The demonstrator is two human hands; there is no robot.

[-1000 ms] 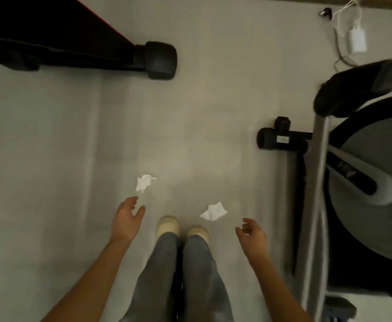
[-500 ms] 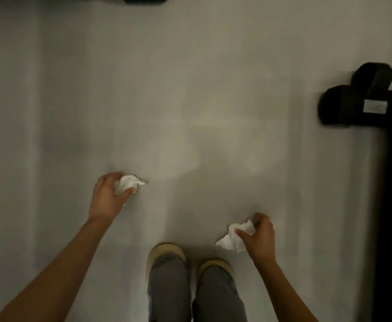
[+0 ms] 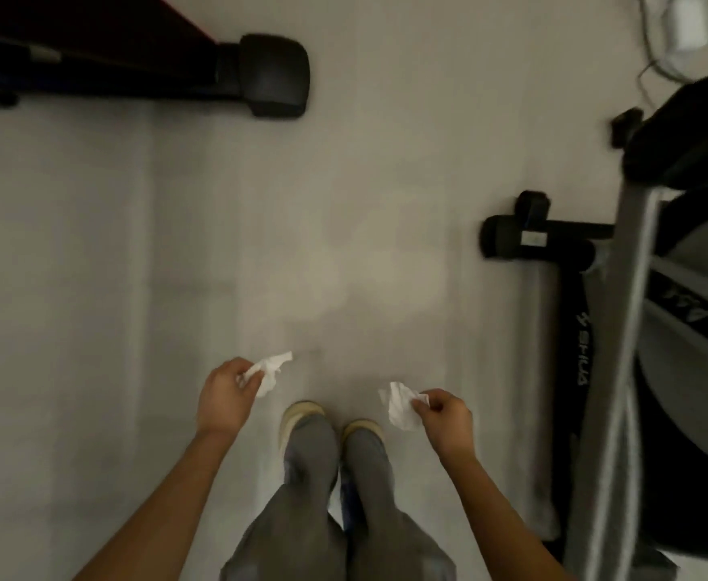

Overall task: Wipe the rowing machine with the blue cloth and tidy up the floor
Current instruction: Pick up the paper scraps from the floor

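Left hand (image 3: 224,398) is pinched on one crumpled tissue (image 3: 269,369); right hand (image 3: 448,417) is pinched on a second tissue (image 3: 400,406), both held above the floor (image 3: 134,287) ahead of the shoes. Risk: the light fingertip grips may let a tissue drop back down. Count: two tissues, two hands. No blue cloth visible. Rowing machine (image 3: 658,329) stands at right.

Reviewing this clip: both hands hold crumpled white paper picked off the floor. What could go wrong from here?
1. Each paper wad, left and right, seems pinched only by the fingertips of the left hand and right hand, with loose ends hanging, so either could slip back onto the floor.
2. The black machine foot and another black foot jut into the walkway, a possible trip hazard.
3. No bin or blue cloth is visible, so wiping may stall.
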